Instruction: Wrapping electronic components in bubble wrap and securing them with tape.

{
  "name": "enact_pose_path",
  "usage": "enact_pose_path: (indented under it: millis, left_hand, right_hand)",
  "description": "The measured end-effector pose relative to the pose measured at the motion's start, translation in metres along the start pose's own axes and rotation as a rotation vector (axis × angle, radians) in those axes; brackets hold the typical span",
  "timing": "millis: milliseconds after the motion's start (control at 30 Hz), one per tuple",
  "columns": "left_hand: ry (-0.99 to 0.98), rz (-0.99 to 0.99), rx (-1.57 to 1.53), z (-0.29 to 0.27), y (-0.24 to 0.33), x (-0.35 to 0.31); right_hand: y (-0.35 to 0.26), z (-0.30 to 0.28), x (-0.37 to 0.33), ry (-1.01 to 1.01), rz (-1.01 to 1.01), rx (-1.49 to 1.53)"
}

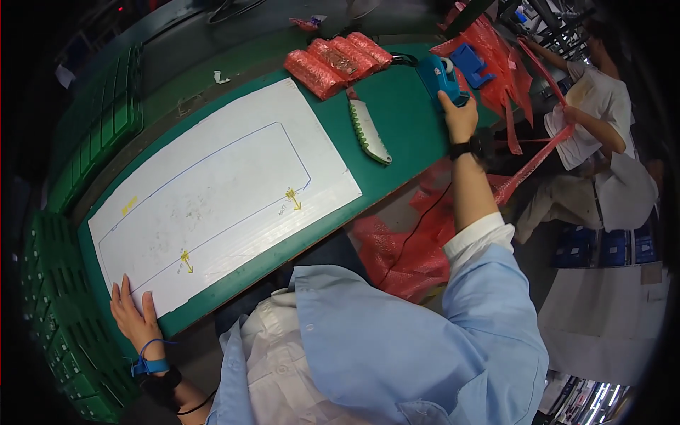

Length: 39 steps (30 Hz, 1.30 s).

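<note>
The left hand (136, 322) lies open, fingers spread, at the near-left corner of a white board (223, 163) with a blue outline, which covers the left part of the green workbench (411, 142). Well apart from it, the right hand (462, 117) touches the near end of a blue tape dispenser (433, 76) near the bench's right end; how firmly its fingers close, I cannot tell. Red bubble-wrapped bundles (336, 64) sit along the far edge, beyond a knife-shaped object (369, 131).

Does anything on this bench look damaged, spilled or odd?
Mildly: the white board has smudgy grey marks left of its middle, untidy against its otherwise pale surface. No spill or clear damage stands out.
</note>
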<state>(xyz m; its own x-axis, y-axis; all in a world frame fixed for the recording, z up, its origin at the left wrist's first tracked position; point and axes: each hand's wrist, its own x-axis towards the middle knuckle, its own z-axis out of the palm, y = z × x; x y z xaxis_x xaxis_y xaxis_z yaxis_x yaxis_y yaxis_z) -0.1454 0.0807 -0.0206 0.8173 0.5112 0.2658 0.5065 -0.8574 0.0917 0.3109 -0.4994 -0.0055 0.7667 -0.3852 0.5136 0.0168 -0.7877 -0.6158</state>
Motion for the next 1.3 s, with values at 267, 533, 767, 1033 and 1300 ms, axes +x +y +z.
enact_pose_path:
  millis: [267, 533, 767, 1033, 1300]
  left_hand:
    - [0.03, 0.029, 0.005, 0.006, -0.003, 0.001]
    - [0.079, 0.022, -0.003, 0.007, -0.009, -0.002]
    - [0.081, 0.02, 0.011, 0.007, -0.018, -0.004]
    - [0.073, 0.011, 0.005, 0.006, -0.018, -0.005]
    - [0.079, 0.009, 0.002, 0.007, -0.016, -0.005]
  right_hand:
    - [0.025, 0.046, 0.078, -0.022, -0.07, 0.036]
    - [0.047, 0.0, 0.14, 0.075, -0.107, -0.174]
    - [0.114, 0.013, 0.194, -0.156, 0.195, 0.017]
    - [0.103, 0.022, 0.182, -0.041, 0.073, -0.046]
    - [0.074, 0.014, 0.169, 0.01, -0.228, -0.251]
